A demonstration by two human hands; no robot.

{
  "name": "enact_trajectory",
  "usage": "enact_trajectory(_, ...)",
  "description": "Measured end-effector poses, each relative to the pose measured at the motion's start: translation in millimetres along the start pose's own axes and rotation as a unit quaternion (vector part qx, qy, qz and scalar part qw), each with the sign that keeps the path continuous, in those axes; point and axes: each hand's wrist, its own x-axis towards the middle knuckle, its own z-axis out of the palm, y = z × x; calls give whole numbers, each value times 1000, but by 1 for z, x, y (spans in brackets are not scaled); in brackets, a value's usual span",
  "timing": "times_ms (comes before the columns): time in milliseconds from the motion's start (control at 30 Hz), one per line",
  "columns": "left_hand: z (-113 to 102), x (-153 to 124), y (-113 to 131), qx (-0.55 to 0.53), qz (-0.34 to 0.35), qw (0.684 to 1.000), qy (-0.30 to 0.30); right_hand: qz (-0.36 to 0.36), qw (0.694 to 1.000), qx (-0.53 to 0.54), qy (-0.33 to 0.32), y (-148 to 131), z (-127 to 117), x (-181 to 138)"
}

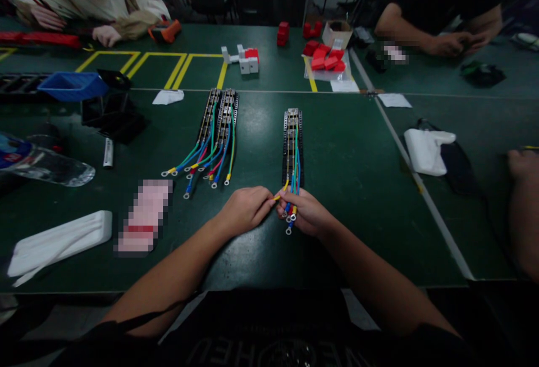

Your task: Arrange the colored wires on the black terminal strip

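A dark terminal strip (292, 142) lies lengthwise on the green table in front of me, with coloured wires (295, 173) running from it toward me. My right hand (305, 212) is closed round the bundle of wire ends, whose ring lugs stick out below the fingers. My left hand (246, 209) is closed in a pinch on a single yellow wire (281, 192) at the bundle's left side. The two hands almost touch.
Two more wired terminal strips (219, 125) lie to the left. White foam pieces (59, 243) (427, 151), a blue bin (71, 85), red blocks (326, 55) and a cardboard box (337, 33) sit around. Other people's hands (446, 44) (522, 165) work at the far and right edges.
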Motion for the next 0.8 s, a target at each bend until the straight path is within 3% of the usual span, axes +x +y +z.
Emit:
enact_trajectory(467,-7,2,6,-113,-23,993,31,-24,997,-55,42,3,2,0)
enact_trajectory(800,-10,6,4,-118,-22,989,-89,-41,996,-60,54,7,2,-1)
